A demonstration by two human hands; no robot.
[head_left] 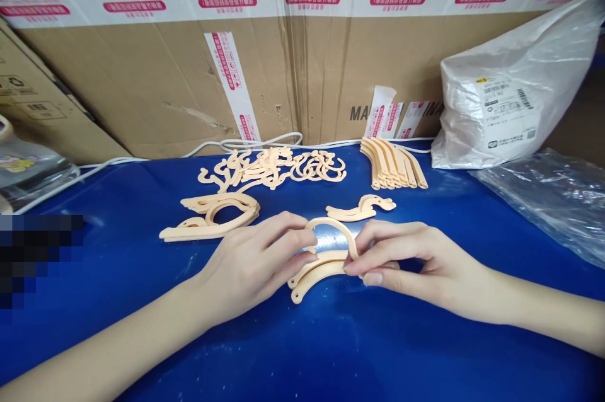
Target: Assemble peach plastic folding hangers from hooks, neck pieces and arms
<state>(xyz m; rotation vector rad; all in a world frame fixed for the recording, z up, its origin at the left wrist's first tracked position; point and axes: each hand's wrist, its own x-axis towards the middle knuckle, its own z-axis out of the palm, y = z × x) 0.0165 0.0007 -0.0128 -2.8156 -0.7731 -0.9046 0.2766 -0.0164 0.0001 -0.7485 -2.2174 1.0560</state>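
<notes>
Both hands meet at the middle of a blue table (302, 351). My left hand (258, 263) and my right hand (401, 260) pinch a set of thin curved wooden pieces (317, 271), pale tan, held together just above the table. One arched piece (331, 225) rises between the fingertips. A single S-shaped wooden piece (362, 208) lies just behind the hands.
A stack of curved wooden pieces (212, 216) lies to the left, a loose pile of hook-shaped ones (274, 169) further back, a neat row of strips (392, 164) at the right. Cardboard boxes (189, 74) wall the far edge. Plastic bags (510, 99) sit at right; a white cable (142, 159) runs along the back.
</notes>
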